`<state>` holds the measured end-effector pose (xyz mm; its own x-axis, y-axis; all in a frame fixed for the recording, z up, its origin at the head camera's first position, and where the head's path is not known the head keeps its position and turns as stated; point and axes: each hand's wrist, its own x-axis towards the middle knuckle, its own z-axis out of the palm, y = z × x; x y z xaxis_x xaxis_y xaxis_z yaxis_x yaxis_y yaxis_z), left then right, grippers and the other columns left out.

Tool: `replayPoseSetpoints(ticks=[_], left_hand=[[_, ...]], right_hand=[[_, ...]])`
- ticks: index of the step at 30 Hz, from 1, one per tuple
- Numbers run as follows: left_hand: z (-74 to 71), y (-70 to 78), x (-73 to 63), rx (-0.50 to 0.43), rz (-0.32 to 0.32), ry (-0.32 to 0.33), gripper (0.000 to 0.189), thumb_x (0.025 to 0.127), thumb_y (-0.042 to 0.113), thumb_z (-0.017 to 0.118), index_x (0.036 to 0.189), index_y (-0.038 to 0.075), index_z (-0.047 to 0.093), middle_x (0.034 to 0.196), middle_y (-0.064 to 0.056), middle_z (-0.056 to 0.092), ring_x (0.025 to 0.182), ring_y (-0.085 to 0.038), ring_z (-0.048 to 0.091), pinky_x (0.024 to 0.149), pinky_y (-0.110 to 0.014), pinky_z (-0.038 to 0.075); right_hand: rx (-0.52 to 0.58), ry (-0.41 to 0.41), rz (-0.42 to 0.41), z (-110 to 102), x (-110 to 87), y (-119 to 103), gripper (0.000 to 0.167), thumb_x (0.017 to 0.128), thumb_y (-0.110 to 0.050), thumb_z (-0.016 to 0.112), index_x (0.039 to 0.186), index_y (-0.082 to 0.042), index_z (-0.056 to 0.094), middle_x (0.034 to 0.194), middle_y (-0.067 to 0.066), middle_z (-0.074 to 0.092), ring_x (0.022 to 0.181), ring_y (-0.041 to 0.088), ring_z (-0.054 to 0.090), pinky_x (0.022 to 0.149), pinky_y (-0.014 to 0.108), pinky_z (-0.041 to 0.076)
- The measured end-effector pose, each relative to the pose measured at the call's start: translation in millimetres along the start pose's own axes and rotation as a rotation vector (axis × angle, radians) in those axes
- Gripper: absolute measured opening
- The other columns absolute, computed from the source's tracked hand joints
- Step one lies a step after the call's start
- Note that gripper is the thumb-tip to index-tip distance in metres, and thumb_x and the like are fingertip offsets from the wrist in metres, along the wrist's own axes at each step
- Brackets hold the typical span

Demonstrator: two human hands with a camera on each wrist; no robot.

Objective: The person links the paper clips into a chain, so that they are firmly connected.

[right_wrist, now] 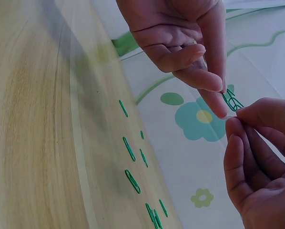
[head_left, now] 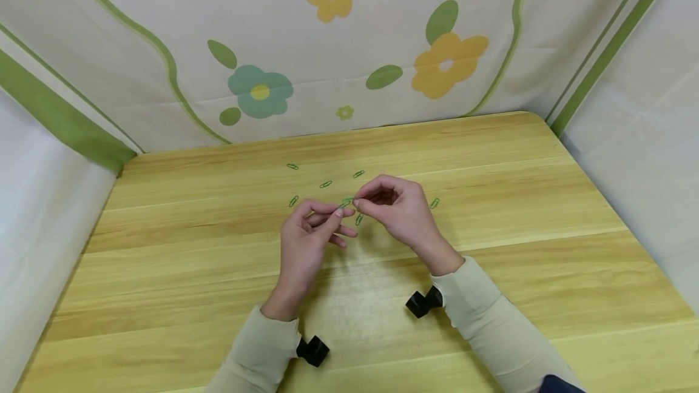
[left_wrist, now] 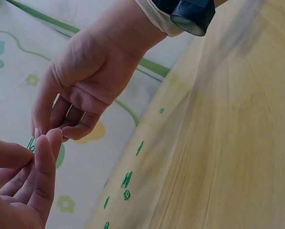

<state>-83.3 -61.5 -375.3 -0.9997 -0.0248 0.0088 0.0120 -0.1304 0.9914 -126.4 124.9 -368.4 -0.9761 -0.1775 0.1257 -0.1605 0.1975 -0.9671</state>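
Above the wooden table, my left hand (head_left: 306, 241) pinches a green paper clip (head_left: 343, 204) between thumb and index finger, its other fingers spread loosely. My right hand (head_left: 401, 208) pinches a second green paper clip (head_left: 347, 199) with thumb and fingertips. The two clips overlap between the hands; I cannot tell if they are linked. In the right wrist view the green wire loops (right_wrist: 233, 101) show between the left fingertips above and the right fingertips below. The left wrist view shows part of the green wire (left_wrist: 31, 143), much of it hidden by fingers.
Several green paper clips lie scattered on the wooden table (head_left: 191, 272), one (head_left: 359, 219) just below the hands and another (head_left: 434, 204) right of the right hand. A white curtain with flowers (head_left: 180, 5) stands behind the table. Small black cameras (head_left: 313, 352) sit at both wrists.
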Motion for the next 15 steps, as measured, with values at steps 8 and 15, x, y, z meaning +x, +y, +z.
replayPoseSetpoints(ticks=[8, 15], left_hand=[[1.6, -0.5, -1.5, -0.015, 0.054, 0.005, 0.012, 0.102, 0.0, 0.072, 0.109, -0.008, 0.067, 0.113, -0.024, 0.08, 0.074, -0.019, 0.081, 0.062, -0.034, 0.065], [2.3, -0.9, -2.6, 0.0, 0.086, -0.002, 0.01, 0.101, -0.002, 0.072, 0.107, -0.009, 0.068, 0.115, -0.028, 0.079, 0.077, -0.02, 0.082, 0.063, -0.036, 0.066]], right_hand=[[0.019, -0.007, -0.001, 1.5, -0.4, 0.2, 0.006, 0.092, -0.01, 0.085, 0.097, -0.009, 0.082, 0.095, 0.007, 0.081, 0.084, 0.019, 0.074, 0.071, 0.026, 0.058], [0.012, -0.002, -0.012, 3.4, -0.6, 0.1, 0.007, 0.091, -0.008, 0.085, 0.097, -0.006, 0.082, 0.096, 0.009, 0.081, 0.086, 0.021, 0.074, 0.071, 0.025, 0.058]])
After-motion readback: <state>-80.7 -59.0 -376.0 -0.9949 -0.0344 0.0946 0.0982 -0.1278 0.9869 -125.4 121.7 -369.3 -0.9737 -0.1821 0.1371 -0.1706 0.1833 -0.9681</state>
